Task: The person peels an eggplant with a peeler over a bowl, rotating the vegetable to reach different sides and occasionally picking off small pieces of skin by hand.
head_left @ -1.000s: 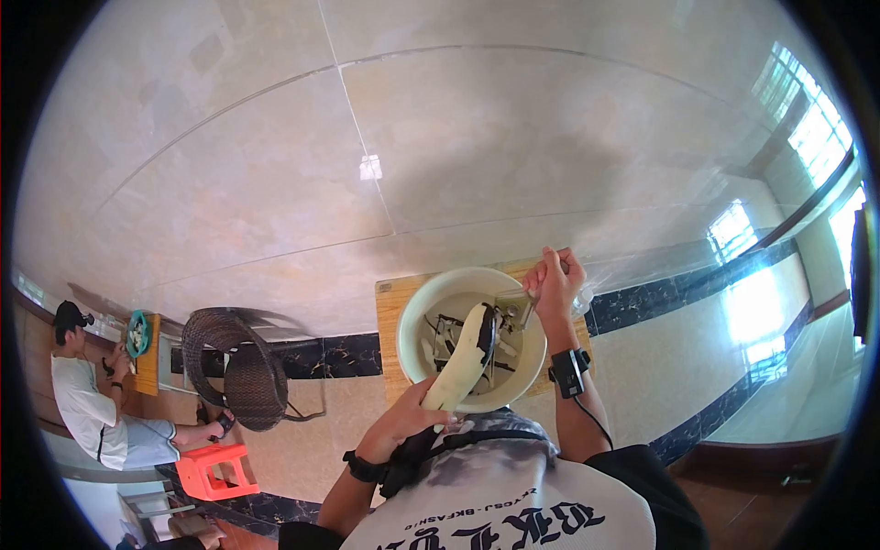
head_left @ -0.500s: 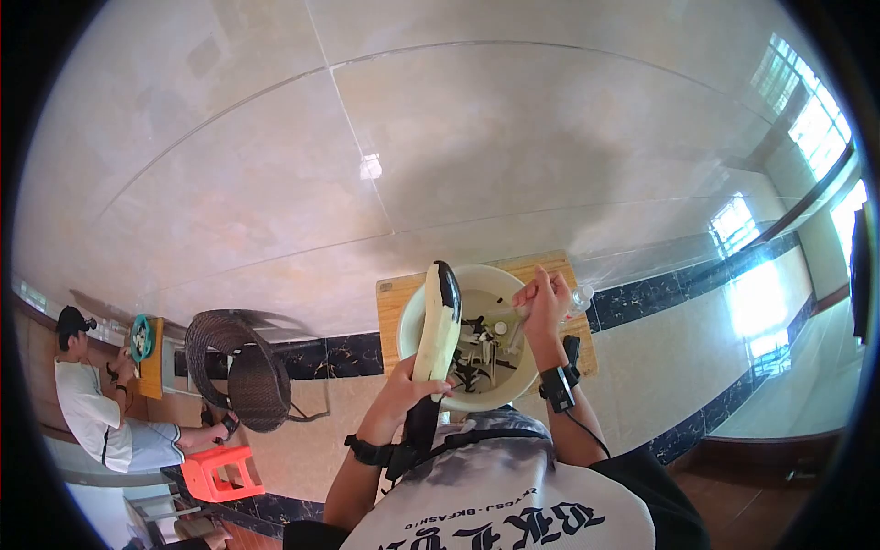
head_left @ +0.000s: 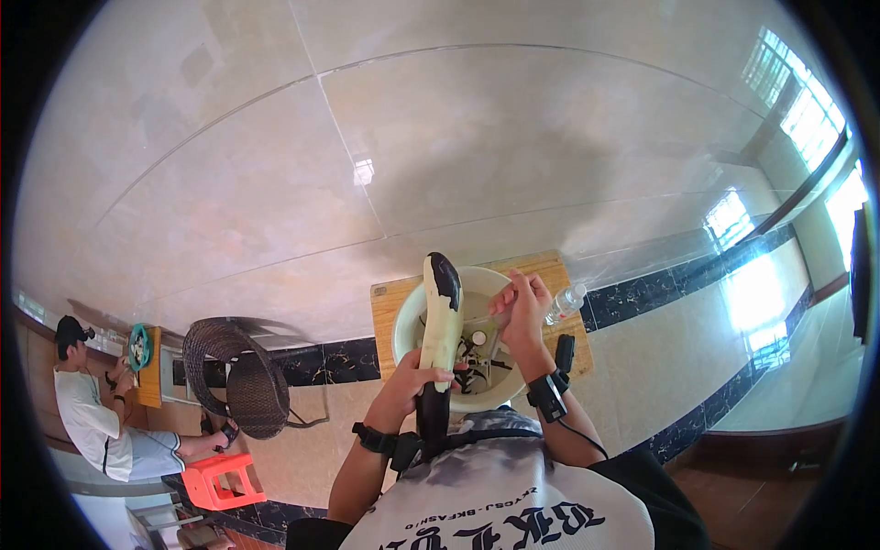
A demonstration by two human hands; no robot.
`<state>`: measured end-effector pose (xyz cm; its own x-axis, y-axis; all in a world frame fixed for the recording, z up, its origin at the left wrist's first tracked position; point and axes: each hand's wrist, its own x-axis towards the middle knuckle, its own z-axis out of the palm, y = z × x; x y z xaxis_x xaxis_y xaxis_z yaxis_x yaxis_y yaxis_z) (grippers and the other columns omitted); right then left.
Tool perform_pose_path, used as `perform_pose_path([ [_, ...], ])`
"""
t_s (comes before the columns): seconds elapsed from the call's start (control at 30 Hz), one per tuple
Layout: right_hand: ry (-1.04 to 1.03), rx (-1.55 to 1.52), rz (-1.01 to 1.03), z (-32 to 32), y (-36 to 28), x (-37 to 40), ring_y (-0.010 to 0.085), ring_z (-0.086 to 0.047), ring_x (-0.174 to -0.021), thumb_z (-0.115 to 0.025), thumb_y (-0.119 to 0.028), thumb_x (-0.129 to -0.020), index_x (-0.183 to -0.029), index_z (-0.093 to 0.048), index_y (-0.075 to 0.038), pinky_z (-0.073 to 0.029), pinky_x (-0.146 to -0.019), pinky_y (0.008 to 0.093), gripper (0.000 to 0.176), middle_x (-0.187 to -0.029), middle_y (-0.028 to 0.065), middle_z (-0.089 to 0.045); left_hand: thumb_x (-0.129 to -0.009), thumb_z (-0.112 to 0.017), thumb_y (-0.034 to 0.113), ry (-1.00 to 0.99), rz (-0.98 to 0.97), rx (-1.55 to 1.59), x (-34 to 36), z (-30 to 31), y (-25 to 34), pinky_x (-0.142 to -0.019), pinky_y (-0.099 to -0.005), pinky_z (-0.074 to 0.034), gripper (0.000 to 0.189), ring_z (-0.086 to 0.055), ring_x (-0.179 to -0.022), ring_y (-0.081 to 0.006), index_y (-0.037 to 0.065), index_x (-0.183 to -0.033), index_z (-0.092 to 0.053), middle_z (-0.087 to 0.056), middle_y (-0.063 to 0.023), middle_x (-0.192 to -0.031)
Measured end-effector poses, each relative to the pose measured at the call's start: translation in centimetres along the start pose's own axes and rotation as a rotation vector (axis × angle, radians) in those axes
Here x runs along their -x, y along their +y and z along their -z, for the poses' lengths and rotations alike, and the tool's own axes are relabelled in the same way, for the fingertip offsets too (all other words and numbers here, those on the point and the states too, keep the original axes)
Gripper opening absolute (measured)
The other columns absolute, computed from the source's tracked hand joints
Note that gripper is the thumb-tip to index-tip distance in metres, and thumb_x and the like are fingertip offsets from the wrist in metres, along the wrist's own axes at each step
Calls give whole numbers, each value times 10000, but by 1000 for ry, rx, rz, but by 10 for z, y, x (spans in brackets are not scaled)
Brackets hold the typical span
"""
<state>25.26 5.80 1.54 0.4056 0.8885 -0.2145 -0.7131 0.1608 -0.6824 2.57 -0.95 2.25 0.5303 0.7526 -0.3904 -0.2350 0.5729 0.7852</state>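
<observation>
A long eggplant [head_left: 441, 330] stands nearly upright in my left hand [head_left: 405, 383], which is closed around its lower part. Pale flesh shows along its middle, while dark skin remains at the top end and at the bottom near my shirt. My right hand [head_left: 524, 316] is closed to the right of the eggplant, apart from it, over the rim of a cream basin [head_left: 401, 321]. A pale tool that looks like a peeler [head_left: 500, 318] shows partly at its fingers; the rest is hidden. Dark strips of peel [head_left: 472, 378] and pale pieces lie in the basin.
The basin stands on a wooden table [head_left: 387, 307] against the tiled wall. A clear bottle [head_left: 566, 302] and a black object [head_left: 566, 353] are at its right. Leftward are a wicker chair [head_left: 259, 394], a red stool [head_left: 223, 481] and another person [head_left: 96, 403] with a teal basin [head_left: 139, 346].
My right hand has moved left, closer to the eggplant. The eggplant is more upright, and the whole view has shifted slightly.
</observation>
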Motion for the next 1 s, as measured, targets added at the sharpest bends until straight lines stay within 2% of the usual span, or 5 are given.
perform_pose_path([
  [0.13, 15, 7, 11, 4, -2, -3, 172, -483, -459, -650, -114, -998, -787, -456, -77, -460, -430, 365, 288, -608, 35, -467, -777, -734, 89, 23, -5, -1, 2, 2, -2, -845, -363, -607, 551, -718, -949, -250, -59, -1287, -588, -723, -200, -1114],
  [0.53, 42, 23, 62, 16, -3, -9, 165, -487, -459, -634, -117, -1011, -771, -453, -76, -465, -423, 350, 303, -602, 31, -470, -782, -769, 123, 21, -9, -30, 2, 5, -6, -901, -375, -594, 554, -690, -1105, -250, -65, -1278, -609, -694, -164, -1177],
  [0.63, 35, 70, 79, 18, -2, -8, 160, -489, -456, -635, -119, -1013, -775, -456, -73, -466, -421, 342, 301, -603, 31, -470, -790, -778, 117, -1, -26, -12, 4, -1, 0, -842, -327, -573, 526, -697, -896, -192, -50, -1262, -616, -717, -139, -1129],
  [0.93, -77, 386, 232, 23, -1, -8, 130, -484, -425, -621, -112, -1032, -780, -462, -55, -451, -415, 302, 304, -559, 28, -478, -785, -795, 152, -6, -39, -50, 5, 2, -1, -821, -304, -557, 530, -697, -889, -175, -39, -1252, -634, -719, -122, -1125],
  [1.0, -84, 426, 261, 27, 0, -11, 121, -483, -421, -619, -108, -1035, -781, -462, -54, -444, -413, 292, 303, -550, 27, -483, -779, -796, 164, -20, -28, -82, 3, 10, -2, -866, -318, -567, 595, -697, -972, -195, -45, -1304, -612, -704, -145, -1180],
])
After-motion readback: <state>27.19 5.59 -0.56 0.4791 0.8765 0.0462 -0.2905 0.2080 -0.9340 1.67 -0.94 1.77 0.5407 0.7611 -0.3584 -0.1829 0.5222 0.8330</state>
